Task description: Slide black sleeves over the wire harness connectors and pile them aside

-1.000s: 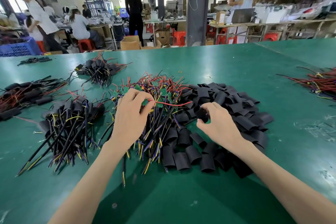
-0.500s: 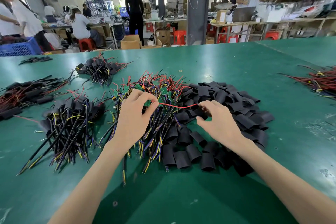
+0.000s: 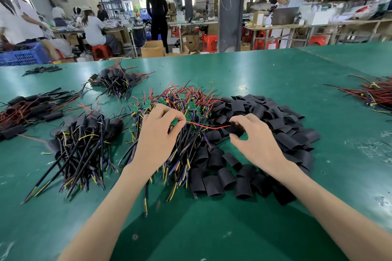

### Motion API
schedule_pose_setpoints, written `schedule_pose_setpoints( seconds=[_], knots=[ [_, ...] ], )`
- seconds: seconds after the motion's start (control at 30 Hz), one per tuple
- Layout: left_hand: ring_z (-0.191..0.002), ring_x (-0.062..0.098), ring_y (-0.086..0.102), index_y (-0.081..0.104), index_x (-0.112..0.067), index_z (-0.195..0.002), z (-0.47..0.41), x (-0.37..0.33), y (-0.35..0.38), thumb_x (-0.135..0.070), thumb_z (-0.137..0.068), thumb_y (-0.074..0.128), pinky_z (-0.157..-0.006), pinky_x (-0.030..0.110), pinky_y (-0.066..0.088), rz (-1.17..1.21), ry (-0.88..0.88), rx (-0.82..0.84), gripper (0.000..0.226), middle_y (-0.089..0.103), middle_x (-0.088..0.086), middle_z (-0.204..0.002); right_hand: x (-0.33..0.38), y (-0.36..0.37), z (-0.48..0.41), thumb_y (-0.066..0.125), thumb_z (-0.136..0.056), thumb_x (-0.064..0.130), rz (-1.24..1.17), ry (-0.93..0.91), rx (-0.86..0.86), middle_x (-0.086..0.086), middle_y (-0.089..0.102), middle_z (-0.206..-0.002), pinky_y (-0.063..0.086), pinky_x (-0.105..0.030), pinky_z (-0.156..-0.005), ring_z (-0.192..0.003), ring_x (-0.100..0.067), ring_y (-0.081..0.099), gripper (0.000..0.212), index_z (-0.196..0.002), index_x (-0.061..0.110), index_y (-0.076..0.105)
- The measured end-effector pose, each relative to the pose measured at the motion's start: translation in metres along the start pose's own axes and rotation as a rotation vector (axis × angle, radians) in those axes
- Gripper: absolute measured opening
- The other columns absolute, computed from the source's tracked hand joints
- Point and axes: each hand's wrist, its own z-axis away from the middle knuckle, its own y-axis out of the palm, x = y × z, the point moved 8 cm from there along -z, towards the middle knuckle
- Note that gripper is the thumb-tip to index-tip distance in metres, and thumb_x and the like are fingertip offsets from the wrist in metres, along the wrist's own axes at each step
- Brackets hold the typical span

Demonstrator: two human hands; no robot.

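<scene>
A heap of wire harnesses (image 3: 182,116) with small green boards and red, black and yellow wires lies mid-table. To its right spreads a pile of short black sleeves (image 3: 265,125). My left hand (image 3: 158,135) pinches one green board (image 3: 175,121) above the heap. A red wire (image 3: 203,125) runs from that board to my right hand (image 3: 254,140), which pinches a black sleeve (image 3: 236,129) at the wire's end. A pile of sleeved harnesses (image 3: 82,140) lies to the left.
More sleeved bundles lie at the far left (image 3: 29,112) and back left (image 3: 115,80). A red-wire bundle (image 3: 373,95) sits at the right edge. The green table (image 3: 212,229) stretches toward me. Several people work at benches beyond the table's far edge.
My hands have drawn apart a little, stretching the red wire between them. The right hand has lifted its sleeve off the pile to the wire's end.
</scene>
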Motion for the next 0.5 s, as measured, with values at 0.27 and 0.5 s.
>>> schedule_pose_setpoints(
  seconds=[0.27,0.5],
  knots=[
    [-0.098,0.012,0.046,0.057,-0.008,-0.127,0.014,-0.035,0.022,0.006,-0.085,0.057,-0.095,0.014,0.032,0.120,0.157,0.192,0.045,0.045,0.008,-0.114,0.025,-0.009,0.008,0.070,-0.073,0.018,0.293,-0.188,-0.163,-0.003,0.058,-0.092,0.034,-0.037,-0.087,-0.093,-0.029,0.051,0.029,-0.102,0.019,0.065],
    [-0.087,0.005,0.047,0.048,-0.010,-0.129,0.018,-0.042,0.034,-0.003,-0.089,0.059,-0.086,0.024,0.040,0.262,0.087,0.250,0.042,0.050,-0.001,-0.109,0.040,-0.002,0.013,0.071,-0.070,0.017,0.234,-0.291,-0.097,-0.005,0.057,-0.094,0.041,-0.040,-0.085,-0.091,-0.031,0.053,0.036,-0.105,0.016,0.064]
  ],
)
